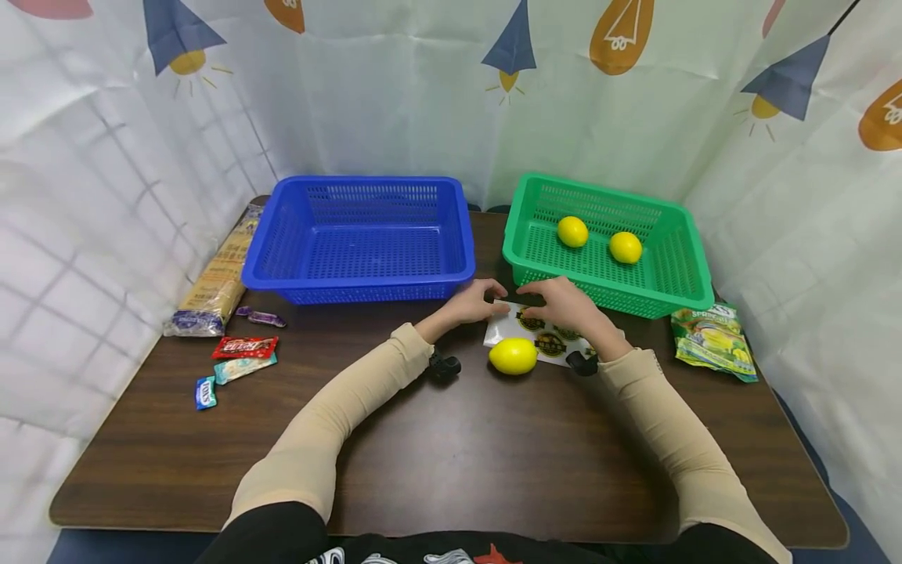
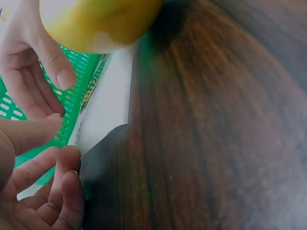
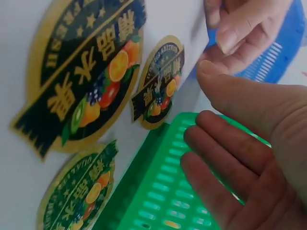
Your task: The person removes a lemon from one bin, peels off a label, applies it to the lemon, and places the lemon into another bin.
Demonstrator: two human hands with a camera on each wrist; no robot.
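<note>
Left hand: your left hand (image 1: 474, 302) rests at the left end of the sticker sheet (image 1: 509, 332), fingers curled at its edge; whether they actually pinch it I cannot tell.
Right hand: your right hand (image 1: 568, 305) lies over the sheet's upper part, fingers lightly bent with the tips on or just above the paper; a firm grip cannot be made out.
Sticker sheet: white, flat on the surface (image 1: 451, 462), just in front of the green basket (image 1: 698, 274); the right wrist view shows round dark fruit labels (image 3: 79, 72) with gold rims still on it.
Nearest lemon: one lemon (image 1: 513, 356) sits on the sheet's front edge, between your two wrists, touching neither hand.
Green basket: it holds two more lemons (image 1: 572, 231), apart from each other.
Blue basket: the blue basket (image 1: 282, 243) stands left of the green one, near it.
Right edge: a green snack bag (image 1: 712, 341) lies beside the green basket.
Left edge: a long pasta packet (image 1: 214, 282) lies along the blue basket, with small candy wrappers (image 1: 243, 347) in front of it.
</note>
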